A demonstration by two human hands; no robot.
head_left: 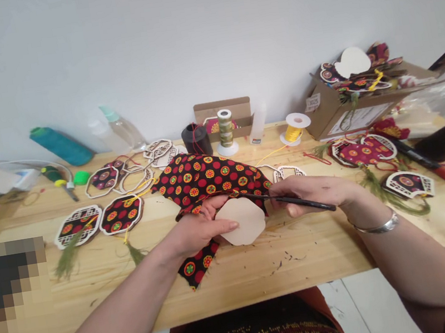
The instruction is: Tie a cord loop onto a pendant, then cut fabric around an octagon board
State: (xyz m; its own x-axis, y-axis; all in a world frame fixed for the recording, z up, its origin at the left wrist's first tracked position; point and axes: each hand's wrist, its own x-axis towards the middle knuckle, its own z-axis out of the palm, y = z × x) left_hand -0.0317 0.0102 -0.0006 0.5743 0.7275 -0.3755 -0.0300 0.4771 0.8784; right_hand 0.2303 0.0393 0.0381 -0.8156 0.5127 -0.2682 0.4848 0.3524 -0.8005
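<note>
My left hand [201, 230] presses a plain wooden fan-shaped piece [245, 222] onto a black cloth with red and orange flower dots [207, 177], thumb and fingers on the piece's left edge. My right hand [313, 192] grips a thin black brush or pen [295, 200], its tip pointing left at the top edge of the wooden piece. The cloth lies bunched behind the piece and a strip hangs toward the table's front edge.
Finished fabric-covered ornaments with tassels [120, 214] lie at left and right [366, 150]. Thread spools [226, 130], a yellow cord spool [295, 128], bottles [121, 127] and a cardboard box of ornaments [347, 99] stand along the wall. The wooden table [304, 255] ends just before my lap.
</note>
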